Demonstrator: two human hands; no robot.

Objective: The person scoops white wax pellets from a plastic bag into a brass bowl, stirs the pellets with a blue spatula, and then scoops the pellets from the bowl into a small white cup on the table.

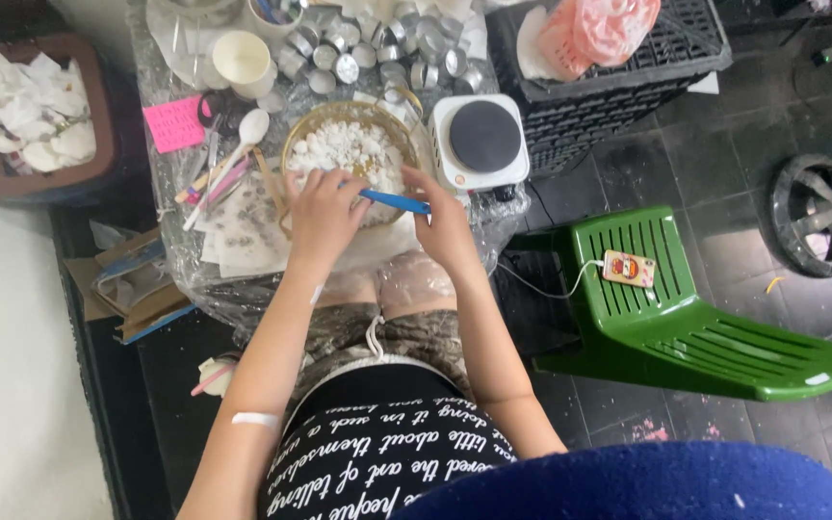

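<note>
A gold-rimmed bowl full of white chunks sits on the plastic-covered table. My left hand rests at the bowl's near edge, fingers curled over the chunks. My right hand is beside the bowl on the right. A blue-handled tool runs between the two hands; my right hand grips its end while the other end passes under my left fingers.
A small white hotplate stands right of the bowl. Several small metal cups, a white cup, a pink note and a white spoon lie behind and left. A green chair with a phone is at right.
</note>
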